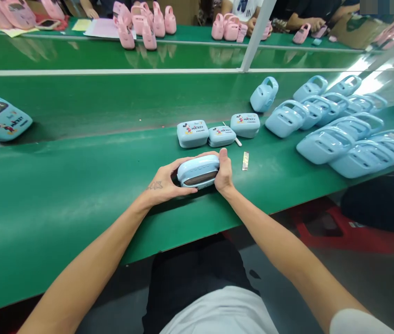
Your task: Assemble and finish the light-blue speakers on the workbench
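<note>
Between my two hands is a light-blue plastic housing with a dark window strip facing me, held just over the green bench. My left hand grips its left end, thumb along the near lower edge and fingers over the far side. My right hand closes round the right end with the thumb up. Just beyond stand three light-blue printed cases, one at left, a smaller one in the middle and one at right. A small pale strip lies right of my right hand.
Many light-blue housings with loop handles crowd the right side; a single one stands behind. At far left is a printed housing. Across a white rail, pink housings and other people's hands appear. A red stool is below right.
</note>
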Motion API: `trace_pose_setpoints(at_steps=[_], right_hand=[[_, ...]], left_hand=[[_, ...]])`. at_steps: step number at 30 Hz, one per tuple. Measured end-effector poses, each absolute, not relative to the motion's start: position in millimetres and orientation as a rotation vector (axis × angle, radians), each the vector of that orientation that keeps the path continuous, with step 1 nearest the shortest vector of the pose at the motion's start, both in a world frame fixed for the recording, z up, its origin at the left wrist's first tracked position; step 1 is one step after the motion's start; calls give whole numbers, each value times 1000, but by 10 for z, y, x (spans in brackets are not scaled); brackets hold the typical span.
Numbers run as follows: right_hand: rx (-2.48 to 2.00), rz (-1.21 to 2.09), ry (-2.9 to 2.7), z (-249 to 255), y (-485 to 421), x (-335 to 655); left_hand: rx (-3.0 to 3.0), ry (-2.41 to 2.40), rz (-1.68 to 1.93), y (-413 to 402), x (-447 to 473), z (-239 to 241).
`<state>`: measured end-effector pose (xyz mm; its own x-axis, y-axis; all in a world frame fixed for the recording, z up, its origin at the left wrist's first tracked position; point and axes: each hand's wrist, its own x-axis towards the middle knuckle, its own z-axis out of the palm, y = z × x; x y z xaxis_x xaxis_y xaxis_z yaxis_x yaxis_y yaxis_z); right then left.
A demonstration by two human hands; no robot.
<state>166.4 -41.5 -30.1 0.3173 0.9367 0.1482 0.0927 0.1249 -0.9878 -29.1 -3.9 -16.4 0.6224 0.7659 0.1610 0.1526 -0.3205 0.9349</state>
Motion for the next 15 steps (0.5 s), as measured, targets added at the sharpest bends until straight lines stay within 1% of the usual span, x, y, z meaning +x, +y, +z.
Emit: trace_pose_setpoints(at_steps=[9, 12, 15], right_hand=[[-1286, 669, -967, -308, -488, 1545], [-1296, 744, -918, -297, -470, 1534], [-1205, 956, -954, -221, -506, 1580]], left_hand=[[1857, 729, 755, -68, -250, -163], [1836, 738, 804, -78, -244, -203], [1652, 791, 788, -55, -293, -218]])
